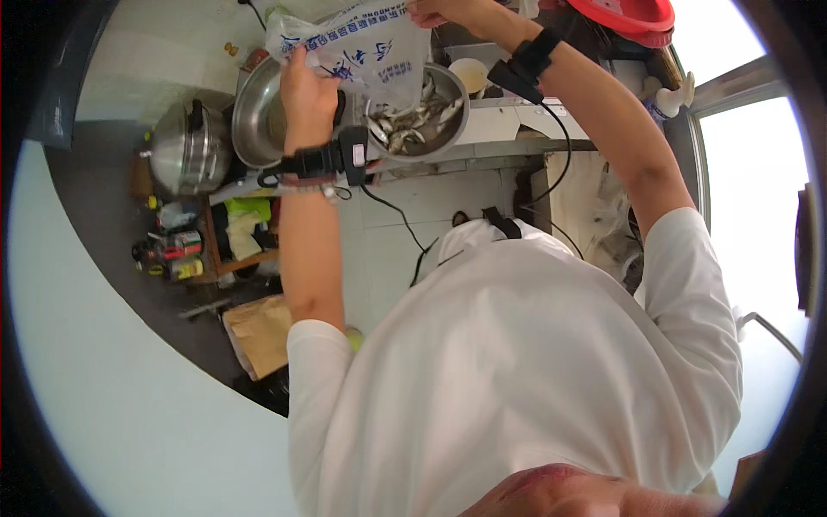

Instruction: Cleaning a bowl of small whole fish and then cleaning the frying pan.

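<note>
Plastic bag (370, 65) overhangs the fish bowl's (457, 129) far rim. Steel basin (251, 112) crowds the bowl's left; bare counter (497, 126) lies right. Left hand (308, 93), left of the bowl, grips the bag's side, forearm straight; right hand (444, 12), beyond, pinches its corner.

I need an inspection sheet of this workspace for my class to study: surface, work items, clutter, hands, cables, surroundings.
Surface: pale counter, partly hidden.
Work items: translucent plastic bag with blue printing; small fish in a metal basin.
Clutter: lidded metal pot, red basin, brown paper bag.
Hands: left hand and right hand both grip the plastic bag.
Cables: black cables run from both wrist straps.
Surroundings: light tiled floor; bright window at right.
</note>
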Demonstrator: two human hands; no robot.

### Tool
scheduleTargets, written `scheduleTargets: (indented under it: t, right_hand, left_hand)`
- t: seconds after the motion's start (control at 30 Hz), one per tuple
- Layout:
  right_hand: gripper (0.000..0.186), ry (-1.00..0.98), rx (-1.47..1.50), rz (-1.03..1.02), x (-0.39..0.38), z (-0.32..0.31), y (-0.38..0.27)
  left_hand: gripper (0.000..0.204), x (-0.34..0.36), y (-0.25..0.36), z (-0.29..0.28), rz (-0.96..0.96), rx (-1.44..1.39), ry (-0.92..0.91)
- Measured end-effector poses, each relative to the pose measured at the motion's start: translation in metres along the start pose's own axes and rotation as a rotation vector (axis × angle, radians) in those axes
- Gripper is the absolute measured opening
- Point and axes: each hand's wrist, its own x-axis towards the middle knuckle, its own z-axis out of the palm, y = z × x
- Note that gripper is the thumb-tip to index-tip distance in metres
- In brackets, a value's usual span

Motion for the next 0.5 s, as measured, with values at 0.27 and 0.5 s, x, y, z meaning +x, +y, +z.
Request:
scheduleTargets:
  t: [0.27, 0.5]
  right_hand:
    - [0.032, 0.188, -0.422, -0.104, -0.016, 0.023, -0.034]
    - [0.025, 0.559, -0.207, -0.32, -0.049, -0.015, -0.006]
  left_hand:
    - [0.028, 0.034, -0.011, 0.048, -0.13, -0.136, -0.286]
    - [0.042, 0.012, -0.042, 0.097, -0.303, 0.166, -0.5]
